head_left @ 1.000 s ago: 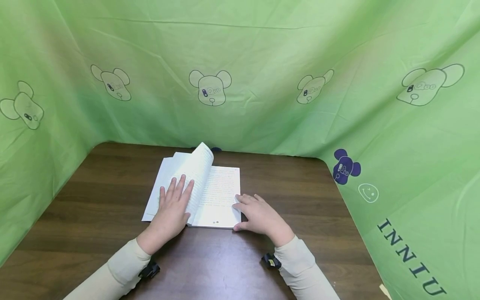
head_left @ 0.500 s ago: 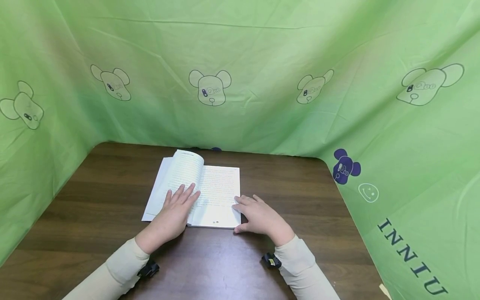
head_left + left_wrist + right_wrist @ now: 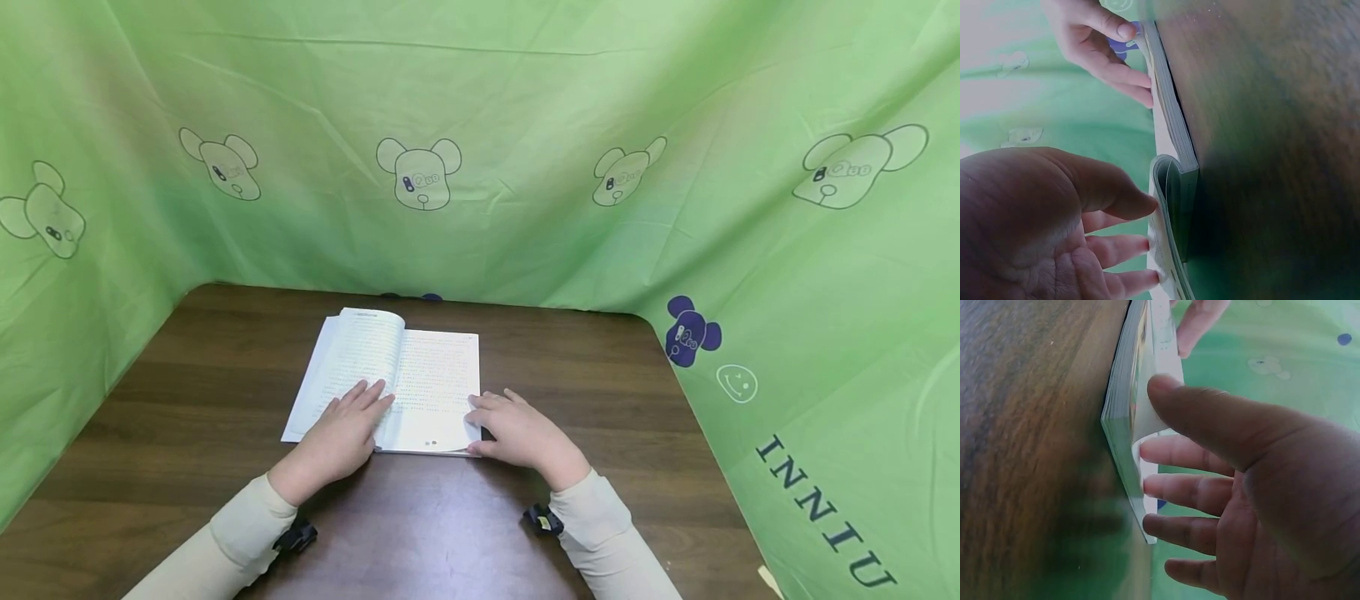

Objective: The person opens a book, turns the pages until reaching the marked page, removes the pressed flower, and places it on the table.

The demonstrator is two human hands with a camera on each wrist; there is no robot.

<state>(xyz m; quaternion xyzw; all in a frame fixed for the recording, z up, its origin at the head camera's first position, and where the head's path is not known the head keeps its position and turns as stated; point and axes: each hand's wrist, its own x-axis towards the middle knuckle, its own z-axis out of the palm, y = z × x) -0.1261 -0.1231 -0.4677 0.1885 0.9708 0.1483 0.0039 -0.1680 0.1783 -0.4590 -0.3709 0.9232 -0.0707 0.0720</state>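
An open book (image 3: 438, 392) lies on the table, its left-hand pages arching up near the spine. My left hand (image 3: 333, 437) rests on the lower part of the left page (image 3: 367, 350), fingers spread. The left wrist view shows its thumb and fingertips against that bulging bundle of pages (image 3: 1163, 231). At the book's right edge, my right hand (image 3: 517, 429) has relaxed, extended fingers touching the page side. Its thumb (image 3: 1166, 394) is at the lower right corner, where a page (image 3: 1150, 419) bends up off the thick stack beneath (image 3: 1122, 412).
The brown wooden table (image 3: 600, 375) extends around the book. A green curtain (image 3: 525, 250) printed with bear heads hangs behind and along both sides. Black wrist devices, one on the left (image 3: 296, 537) and one on the right (image 3: 543, 521), sit below the sleeves.
The raised left pages have swung left and settled lower. My left hand has slid down toward the book's bottom edge. The right page's lower corner has lifted slightly by my right thumb.
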